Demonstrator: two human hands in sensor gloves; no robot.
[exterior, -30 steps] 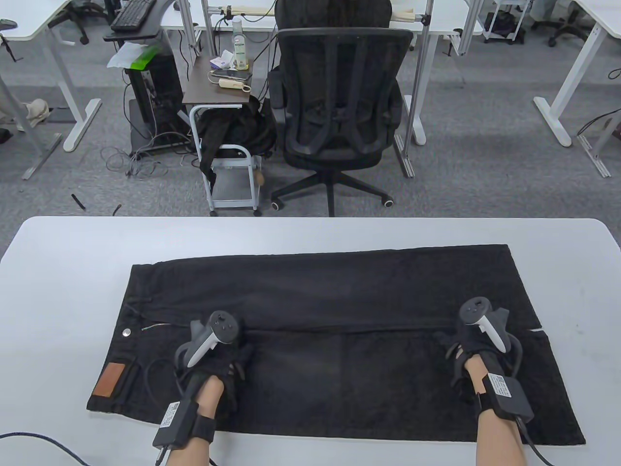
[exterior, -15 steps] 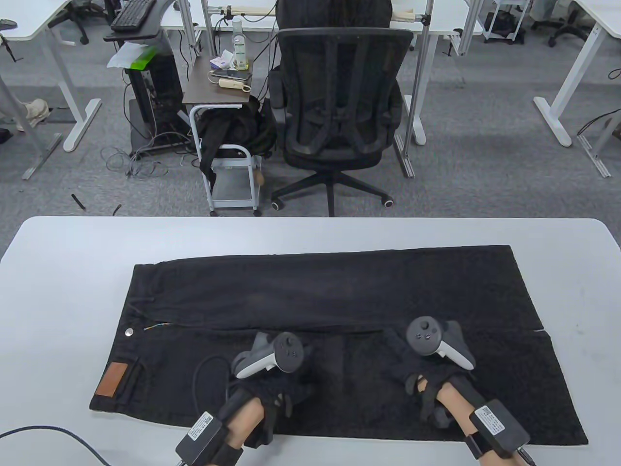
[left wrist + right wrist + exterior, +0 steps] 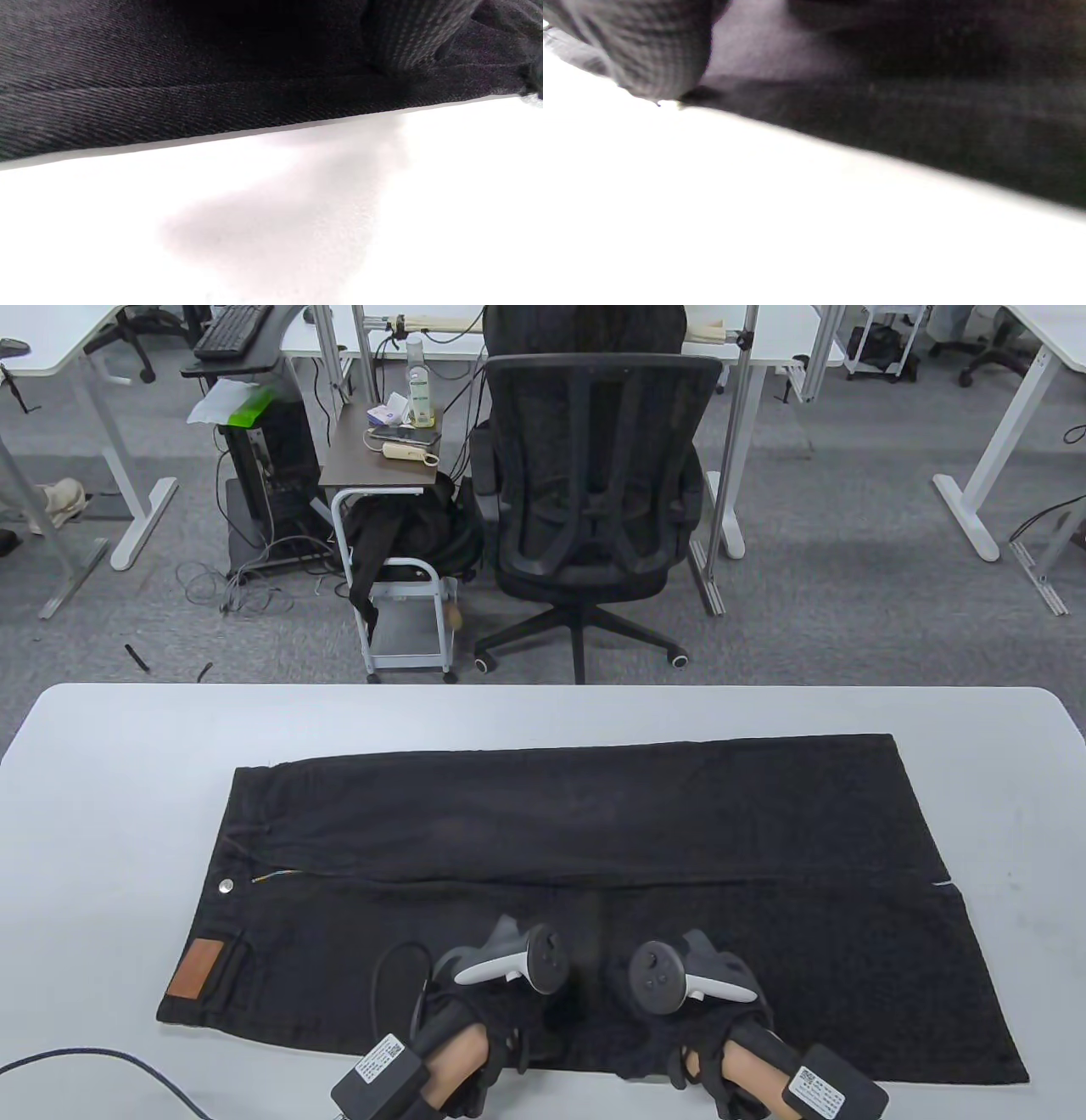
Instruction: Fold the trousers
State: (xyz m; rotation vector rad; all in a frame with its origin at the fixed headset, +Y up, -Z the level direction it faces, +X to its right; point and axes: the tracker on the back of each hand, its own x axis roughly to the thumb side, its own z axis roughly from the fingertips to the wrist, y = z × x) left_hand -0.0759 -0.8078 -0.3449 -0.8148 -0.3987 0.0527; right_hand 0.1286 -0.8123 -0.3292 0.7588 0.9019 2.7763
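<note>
Black trousers (image 3: 594, 814) lie flat across the white table (image 3: 127, 780), waist at the left with a brown patch (image 3: 193, 969) and a metal button (image 3: 225, 886). My left hand (image 3: 526, 1027) and right hand (image 3: 670, 1035) rest side by side on the near leg, close to its near edge at the middle. The trackers hide the fingers. In the left wrist view a gloved finger (image 3: 407, 34) presses on the cloth (image 3: 169, 84), whose edge lies flat. In the right wrist view a gloved finger (image 3: 649, 46) touches the table at the cloth's edge (image 3: 925, 127).
A black cable (image 3: 85, 1056) runs over the table's near left corner. Beyond the far edge stand a black office chair (image 3: 594, 500) and a small cart (image 3: 399, 560) on the grey floor.
Both hands have slid from the middle seam, wide apart, toward me and inward. They now sit close together at the near edge. The trousers have stayed flat.
</note>
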